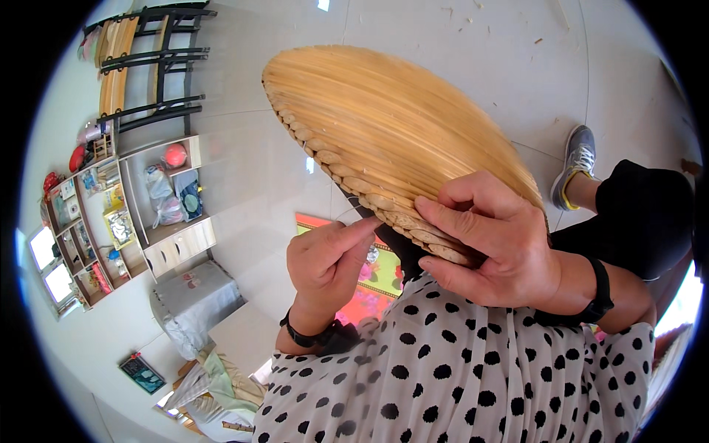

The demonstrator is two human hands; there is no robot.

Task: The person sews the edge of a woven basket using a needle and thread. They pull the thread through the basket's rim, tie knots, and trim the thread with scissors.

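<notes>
A glossy pale-grey tiled floor (244, 162) extends behind the work, with a light wooden open shelf unit (196, 240) at left of frame. The large tan oval panel of straw-like strips with a braided rim (391, 118) lies at centre, long axis upper left to lower right, above and right of the left fingers; the right hand (495, 240), nearer, is clamped on its lower-right end. The left hand (325, 266) has thumb and forefinger together at the rim, beside a thin pale strand (347, 212); whether they grip it cannot be told.
</notes>
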